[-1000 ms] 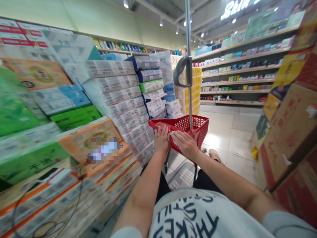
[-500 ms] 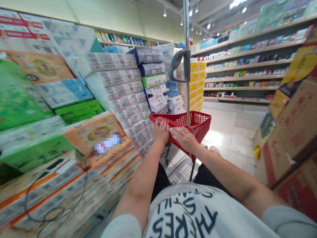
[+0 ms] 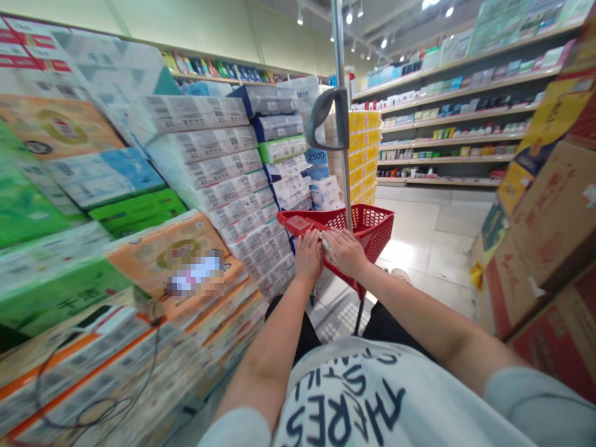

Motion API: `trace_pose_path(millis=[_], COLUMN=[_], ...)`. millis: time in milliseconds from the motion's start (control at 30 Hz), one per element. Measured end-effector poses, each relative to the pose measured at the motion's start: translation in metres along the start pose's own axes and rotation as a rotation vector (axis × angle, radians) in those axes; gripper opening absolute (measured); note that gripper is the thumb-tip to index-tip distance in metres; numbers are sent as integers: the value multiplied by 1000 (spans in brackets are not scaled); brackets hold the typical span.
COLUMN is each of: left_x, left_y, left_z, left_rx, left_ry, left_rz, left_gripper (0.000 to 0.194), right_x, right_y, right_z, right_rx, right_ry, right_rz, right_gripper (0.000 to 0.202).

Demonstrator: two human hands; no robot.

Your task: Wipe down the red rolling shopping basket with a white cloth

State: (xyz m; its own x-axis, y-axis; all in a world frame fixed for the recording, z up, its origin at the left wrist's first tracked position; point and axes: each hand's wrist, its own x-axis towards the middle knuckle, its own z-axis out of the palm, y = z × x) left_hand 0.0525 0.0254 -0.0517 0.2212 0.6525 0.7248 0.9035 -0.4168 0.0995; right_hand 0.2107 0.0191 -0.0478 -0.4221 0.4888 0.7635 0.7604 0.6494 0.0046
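Observation:
A red plastic shopping cart [image 3: 379,239] with perforated basket walls stands right in front of me, its near edge facing my body. My left hand [image 3: 309,256] lies over the red push handle [image 3: 298,223], fingers wrapped across it. Beside it, almost touching, my right hand [image 3: 344,251] presses on the same near edge, fingers bent over it. A bit of whitish, crumpled material [image 3: 326,244], like a tissue, shows under the right fingers. A metal pole [image 3: 343,180] with a grey loop grip [image 3: 326,118] rises from the cart.
Stacked tissue packs [image 3: 218,155] crowd the left side. A phone-like blurred device [image 3: 198,273] and a black cable [image 3: 153,347] lie on the nearer packs. Cardboard cartons [image 3: 554,211] line the right. Stocked shelves [image 3: 456,133] stand beyond the tiled floor [image 3: 423,230].
My left hand has slid right along the handle, closer to my right hand, uncovering the handle's left end. The surroundings have shifted slightly left in view.

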Motion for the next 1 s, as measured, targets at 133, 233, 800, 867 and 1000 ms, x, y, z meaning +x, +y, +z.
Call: trace_pose_path(millis=[133,233,800,867,1000], left_x=[0,-1,-4,-4,-5], left_y=[2,2,-6,-7,-5], left_z=[-1,-2,0,2,2], left_rx=[34,45,57,73,114], left_ry=[5,12,114,111,84], left_rz=[-3,12,-99,-118,-122], left_gripper=[44,43,42,43,43], right_x=[-13,-22,-3,7,-4], right_y=[0,-1,-1,-5,-9], right_z=[7,12,19,18,25], right_rx=[-69,-76,42,72,61], right_ry=[27,42,35,32,102], right_rz=[-37,-33,31,54,58], right_gripper=[47,46,49,49,51])
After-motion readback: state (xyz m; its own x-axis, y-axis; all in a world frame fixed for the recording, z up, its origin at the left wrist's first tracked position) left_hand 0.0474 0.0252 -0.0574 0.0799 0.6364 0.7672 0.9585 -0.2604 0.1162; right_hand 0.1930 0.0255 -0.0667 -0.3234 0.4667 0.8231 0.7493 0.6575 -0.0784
